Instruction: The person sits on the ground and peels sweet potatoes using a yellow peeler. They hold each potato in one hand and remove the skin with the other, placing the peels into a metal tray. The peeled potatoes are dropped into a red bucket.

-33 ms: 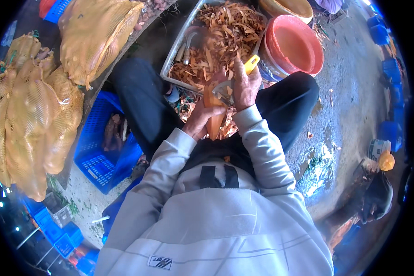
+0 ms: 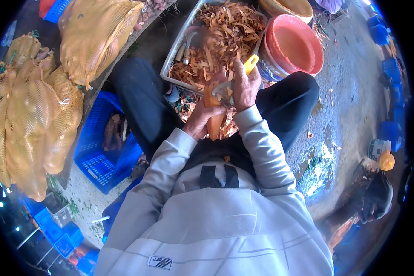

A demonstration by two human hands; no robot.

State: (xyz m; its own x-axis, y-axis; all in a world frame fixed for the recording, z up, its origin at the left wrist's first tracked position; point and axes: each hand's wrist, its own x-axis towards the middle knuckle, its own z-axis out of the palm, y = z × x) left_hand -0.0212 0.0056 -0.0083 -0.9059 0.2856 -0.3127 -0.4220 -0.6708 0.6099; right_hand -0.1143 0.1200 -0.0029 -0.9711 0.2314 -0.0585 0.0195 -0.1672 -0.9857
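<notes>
While the right hand (image 2: pixel 244 87) is closed around a yellow-handled peeler (image 2: pixel 251 63), the blade end sits right against the top of a long orange root (image 2: pixel 214 129), so that hand is full and gripping tight. The left hand (image 2: pixel 202 120) is wrapped around the root's middle and holds it upright-ish, tilted slightly, between the knees and just in front of the chest. Can't really tell how far the blade has bitten in, since the fingers cover it.

The root looks bare and bright orange on the parts I can see, top and bottom, so I'd guess most of the skin is already off. Loose peels (image 2: pixel 186 106) lie on the ground below the hands, between the dark trouser legs.

Just beyond the hands there's a grey tray (image 2: pixel 172 62) piled with more shavings (image 2: pixel 225 32), and a red bucket (image 2: pixel 292 43) touching its right side. To the left is a blue crate (image 2: pixel 99 161) with a few dark roots inside, then big yellow mesh sacks (image 2: pixel 32 115) stacked past that. The floor (image 2: pixel 349 92) on the right is wet concrete.
</notes>
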